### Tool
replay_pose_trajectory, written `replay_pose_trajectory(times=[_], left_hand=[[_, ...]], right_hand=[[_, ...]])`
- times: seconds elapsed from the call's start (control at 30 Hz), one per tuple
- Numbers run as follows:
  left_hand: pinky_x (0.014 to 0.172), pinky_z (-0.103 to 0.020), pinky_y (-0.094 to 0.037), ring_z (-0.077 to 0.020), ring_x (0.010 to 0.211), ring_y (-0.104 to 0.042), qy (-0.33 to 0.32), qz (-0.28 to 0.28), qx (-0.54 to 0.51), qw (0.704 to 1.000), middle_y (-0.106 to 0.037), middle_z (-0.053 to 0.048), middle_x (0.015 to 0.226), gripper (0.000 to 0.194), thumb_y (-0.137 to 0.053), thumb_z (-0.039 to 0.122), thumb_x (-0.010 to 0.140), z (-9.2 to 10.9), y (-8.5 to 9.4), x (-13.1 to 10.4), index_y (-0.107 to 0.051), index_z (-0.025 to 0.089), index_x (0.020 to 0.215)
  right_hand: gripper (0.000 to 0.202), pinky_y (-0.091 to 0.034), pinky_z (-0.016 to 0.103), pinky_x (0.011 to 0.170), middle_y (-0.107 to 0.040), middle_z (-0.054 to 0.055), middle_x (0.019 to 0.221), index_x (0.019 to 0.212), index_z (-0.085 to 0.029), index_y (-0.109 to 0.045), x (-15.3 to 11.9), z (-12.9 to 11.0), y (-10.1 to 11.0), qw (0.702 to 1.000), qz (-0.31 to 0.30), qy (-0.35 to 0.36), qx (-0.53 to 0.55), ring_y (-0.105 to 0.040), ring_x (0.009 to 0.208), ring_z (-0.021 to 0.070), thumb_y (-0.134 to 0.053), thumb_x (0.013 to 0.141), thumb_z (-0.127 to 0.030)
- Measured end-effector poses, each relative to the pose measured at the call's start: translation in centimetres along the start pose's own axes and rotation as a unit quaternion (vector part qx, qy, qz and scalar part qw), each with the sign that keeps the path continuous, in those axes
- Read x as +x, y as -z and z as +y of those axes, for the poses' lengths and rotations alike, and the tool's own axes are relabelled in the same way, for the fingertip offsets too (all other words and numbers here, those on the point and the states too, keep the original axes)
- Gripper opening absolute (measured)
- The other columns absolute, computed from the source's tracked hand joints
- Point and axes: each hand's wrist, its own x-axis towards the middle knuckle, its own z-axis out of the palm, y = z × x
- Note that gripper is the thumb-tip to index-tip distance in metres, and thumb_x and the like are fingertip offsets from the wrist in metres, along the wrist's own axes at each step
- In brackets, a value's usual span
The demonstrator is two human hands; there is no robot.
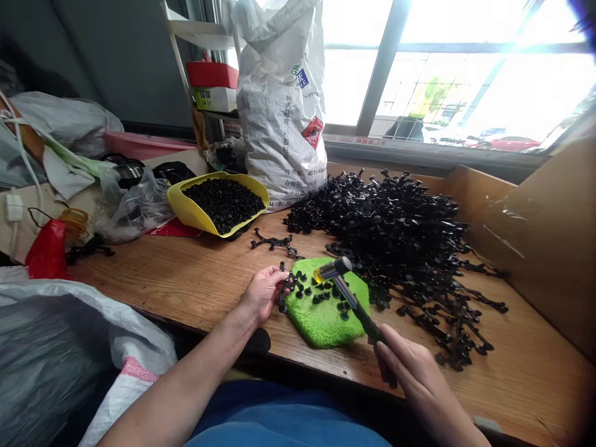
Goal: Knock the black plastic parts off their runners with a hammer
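A bright green cloth [321, 326] lies on the wooden table, with several small black round-headed pieces [321, 298] scattered over it. At the cloth's left edge, my left hand [266, 292] pinches a branching black plastic part [292, 282] between thumb and fingers. My right hand [410, 363] is wrapped round the dark handle of a small hammer [351, 299]. The hammer's head, with a yellow face and a black face, is raised over the back of the cloth. Another branched black part [272, 241] rests on the wood behind the cloth.
A large heap of black branched parts [395, 223] covers the back right. Behind are a yellow scoop [190, 211] of small black pieces and a tall white sack [279, 124]. Plastic bags [135, 208] lie left; a cardboard panel [549, 248] stands right.
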Motion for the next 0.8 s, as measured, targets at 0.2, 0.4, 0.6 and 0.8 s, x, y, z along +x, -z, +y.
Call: replay_pose_trajectory(times=[0.2, 0.4, 0.6, 0.8], left_hand=[[0.039, -0.012, -0.041, -0.0055, 0.045, -0.053, 0.011, -0.003, -0.022, 1.000, -0.059, -0.001, 0.060, 0.013, -0.057, 0.005, 0.073, 0.1, 0.0, 0.0, -0.048, 0.013, 0.068], [0.039, -0.012, -0.041, -0.0052, 0.045, -0.052, 0.010, -0.005, -0.015, 1.000, -0.059, -0.001, 0.060, 0.013, -0.057, 0.005, 0.073, 0.0, 0.1, 0.0, -0.048, 0.013, 0.068], [0.039, -0.012, -0.041, -0.0055, 0.045, -0.052, 0.009, -0.001, -0.016, 1.000, -0.059, -0.001, 0.060, 0.013, -0.057, 0.006, 0.073, 0.0, 0.1, 0.0, -0.047, 0.013, 0.069], [0.038, -0.012, -0.041, -0.0053, 0.043, -0.051, -0.002, 0.005, 0.012, 1.000, -0.059, 0.000, 0.060, 0.016, -0.060, 0.009, 0.070, -0.1, 0.1, 0.1, -0.045, 0.015, 0.070]], right_hand=[[0.024, -0.034, 0.027, 0.054, -0.043, -0.003, 0.065, 0.076, -0.022, -0.039, 0.4, -1.2, 0.6, 0.999, 0.012, 0.029, 0.014, -0.043, 0.057, 0.0130, -0.032, 0.096, -0.033], [0.020, -0.033, 0.028, 0.056, -0.043, -0.003, 0.065, 0.082, -0.022, -0.042, 0.5, -0.8, 0.1, 0.999, 0.004, 0.028, -0.018, -0.042, 0.058, 0.0136, -0.032, 0.096, -0.034], [0.020, -0.033, 0.027, 0.055, -0.044, -0.003, 0.064, 0.086, -0.022, -0.043, 0.6, -0.6, 0.0, 0.999, 0.003, 0.026, -0.026, -0.042, 0.057, 0.0139, -0.031, 0.096, -0.035], [0.022, -0.034, 0.029, 0.057, -0.047, -0.001, 0.065, 0.084, -0.022, -0.044, 1.2, -0.8, -0.1, 0.993, -0.025, 0.023, -0.116, -0.046, 0.058, 0.0161, -0.030, 0.095, -0.034]])
